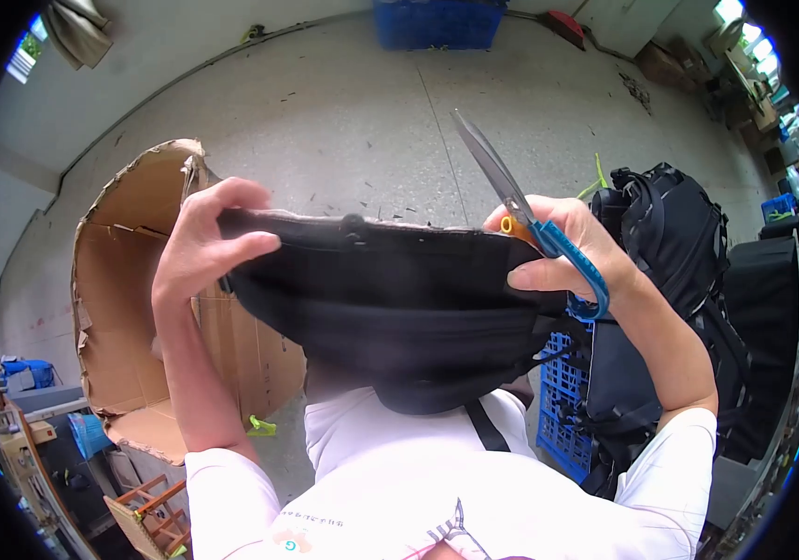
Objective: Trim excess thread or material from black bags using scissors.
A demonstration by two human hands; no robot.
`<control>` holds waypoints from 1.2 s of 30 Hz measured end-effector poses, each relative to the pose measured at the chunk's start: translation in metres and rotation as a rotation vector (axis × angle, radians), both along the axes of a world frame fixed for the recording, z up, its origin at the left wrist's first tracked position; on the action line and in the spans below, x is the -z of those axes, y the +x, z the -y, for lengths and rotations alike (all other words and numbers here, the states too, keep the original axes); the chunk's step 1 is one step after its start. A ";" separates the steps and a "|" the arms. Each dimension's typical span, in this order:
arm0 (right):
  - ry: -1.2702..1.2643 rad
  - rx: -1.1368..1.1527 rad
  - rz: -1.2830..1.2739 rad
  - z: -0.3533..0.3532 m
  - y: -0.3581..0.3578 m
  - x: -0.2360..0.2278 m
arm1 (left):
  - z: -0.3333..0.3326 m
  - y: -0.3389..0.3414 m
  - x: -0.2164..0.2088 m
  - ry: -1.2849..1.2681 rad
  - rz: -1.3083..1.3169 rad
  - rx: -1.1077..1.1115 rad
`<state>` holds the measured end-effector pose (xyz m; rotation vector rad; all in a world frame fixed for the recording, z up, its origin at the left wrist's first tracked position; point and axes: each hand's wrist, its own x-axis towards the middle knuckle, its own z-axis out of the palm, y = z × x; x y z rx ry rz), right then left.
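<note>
Head view is showing your right hand [595, 245] with its grip clenching the right end of the black bag [390, 289], thumb pressing on the side facing you and fingers wrapping behind the rim. That same hand is carrying the scissors [493, 173], the blue handle looping across it and the blades pointing up and away past the bag's far rim; you are probably parking them so to let the thumb and fingers be pinching fabric. A small orange piece [514, 225] is showing beside the bag's right end, and you cannot tell what it is.

Your left hand [196, 243] is curving around the bag's left end, thumb lying in front and index finger arching over the rim; how tightly that grip is closing, you cannot tell. Your hands are likely taking opposite ends to be spreading the rim wide, while the bag's body is hanging in front of your white shirt [474, 485].

Left of the bag, a ragged cardboard box [119, 308] is standing with its hollow showing. Right of the bag, a blue crate [562, 397] is sitting low, and black backpacks [674, 243] are crowding farther out, perhaps for easy reach. Well beyond the bag, a blue bin [438, 26] is resting on the floor [353, 112].
</note>
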<state>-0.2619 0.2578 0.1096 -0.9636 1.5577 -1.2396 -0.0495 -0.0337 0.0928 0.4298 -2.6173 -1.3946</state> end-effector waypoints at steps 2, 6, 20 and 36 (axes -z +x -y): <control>0.042 0.024 0.042 0.001 0.005 -0.004 | 0.011 0.006 0.025 -0.016 -0.016 -0.066; -0.107 0.016 -0.019 -0.008 0.007 0.004 | 0.018 0.015 0.097 0.488 -0.133 -0.277; 0.188 -0.182 -0.918 -0.057 -0.024 -0.015 | -0.012 0.008 0.072 0.629 -0.418 -0.277; 0.216 -0.305 -1.056 -0.048 -0.020 -0.029 | -0.014 0.006 0.075 0.612 -0.426 -0.318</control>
